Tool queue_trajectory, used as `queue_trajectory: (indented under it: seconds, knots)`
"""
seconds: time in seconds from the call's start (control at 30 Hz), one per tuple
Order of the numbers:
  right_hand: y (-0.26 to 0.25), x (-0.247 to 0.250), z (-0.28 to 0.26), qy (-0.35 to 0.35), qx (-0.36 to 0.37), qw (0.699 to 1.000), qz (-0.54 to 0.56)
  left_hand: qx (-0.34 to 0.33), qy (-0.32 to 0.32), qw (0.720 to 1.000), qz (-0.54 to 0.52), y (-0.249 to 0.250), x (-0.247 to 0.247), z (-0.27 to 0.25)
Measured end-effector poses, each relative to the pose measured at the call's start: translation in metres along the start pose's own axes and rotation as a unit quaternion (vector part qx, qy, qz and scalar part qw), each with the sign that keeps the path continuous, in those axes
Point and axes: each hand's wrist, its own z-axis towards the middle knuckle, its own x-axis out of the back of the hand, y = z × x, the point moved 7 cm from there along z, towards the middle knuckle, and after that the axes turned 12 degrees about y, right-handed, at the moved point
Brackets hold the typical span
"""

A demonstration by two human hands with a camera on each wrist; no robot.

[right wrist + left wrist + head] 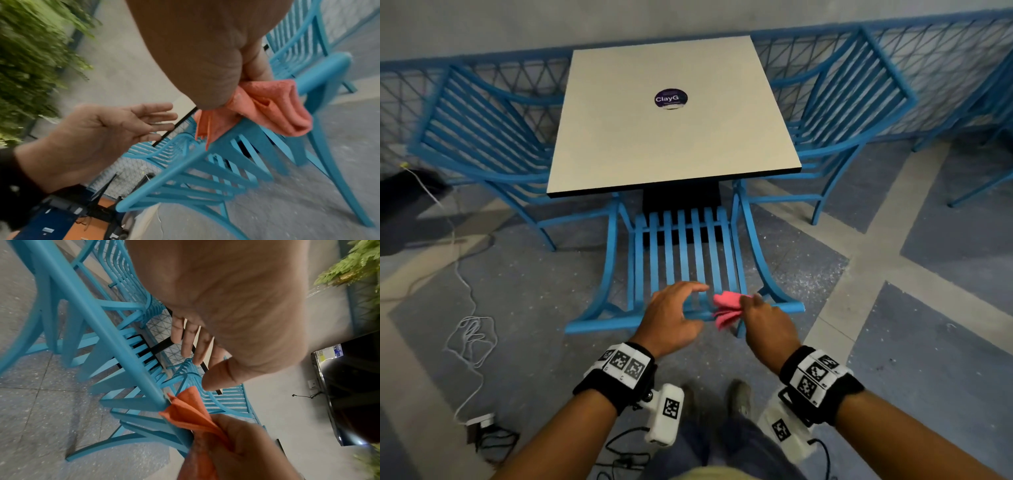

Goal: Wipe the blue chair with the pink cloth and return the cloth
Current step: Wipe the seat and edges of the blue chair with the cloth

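A blue slatted chair [685,253] stands pushed under the white table [671,137], its back towards me. My right hand [760,318] grips a folded pink cloth [726,306] against the chair's top rail [619,320]. From the right wrist view the cloth [273,104] drapes over the rail [226,138], pinched by my right hand [242,78]. My left hand [674,315] hovers just left of the cloth above the rail, fingers spread and holding nothing. The left wrist view shows this left hand [205,353] open over the rail [115,337] and the cloth [191,410].
Two more blue chairs [482,137] [852,113] flank the table, with a blue lattice fence [945,68] behind. A white cable [469,329] and a plug block [479,421] lie on the floor at my left. Green plants [37,48] grow along the wall.
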Motion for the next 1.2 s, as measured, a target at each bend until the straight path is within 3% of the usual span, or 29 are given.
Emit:
queue_trajectory:
  seconds: [0.23, 0.4, 0.47, 0.53, 0.67, 0.77, 0.87, 0.93, 1.03, 1.2]
  knots:
    - [-0.038, -0.017, 0.014, -0.022, 0.064, 0.989, 0.129, 0.010, -0.021, 1.000, -0.001, -0.002, -0.003, -0.006]
    - [-0.070, -0.011, 0.026, -0.154, 0.128, 0.958, 0.205, -0.050, -0.051, 0.994, 0.079, 0.002, 0.000, -0.012]
    - [-0.084, -0.006, 0.028, -0.191, 0.158, 0.941, 0.229, -0.046, -0.075, 0.992, 0.086, 0.001, 0.000, -0.016]
    - [-0.098, 0.007, 0.031, -0.191, 0.176, 0.934, 0.246, -0.010, -0.064, 0.996, 0.068, -0.007, 0.004, -0.017]
    - [-0.112, 0.025, 0.037, -0.110, 0.212, 0.939, 0.248, 0.087, -0.013, 0.996, -0.003, -0.027, 0.025, -0.022]
    - [-0.109, 0.023, 0.047, -0.097, 0.167, 0.945, 0.265, 0.151, -0.016, 0.986, -0.072, -0.052, 0.042, -0.047]
    - [-0.098, 0.018, 0.057, -0.083, 0.146, 0.957, 0.237, 0.197, 0.044, 0.978, -0.059, -0.088, 0.074, -0.075]
    - [-0.091, 0.016, 0.063, -0.072, 0.150, 0.961, 0.219, 0.254, 0.106, 0.961, -0.021, -0.121, 0.098, -0.099]
    - [-0.084, 0.008, 0.068, -0.073, 0.157, 0.963, 0.205, 0.349, 0.210, 0.913, 0.002, -0.181, 0.124, -0.141]
    - [-0.090, -0.009, 0.061, -0.138, 0.188, 0.962, 0.146, 0.436, 0.259, 0.862, -0.028, -0.250, 0.100, -0.156]
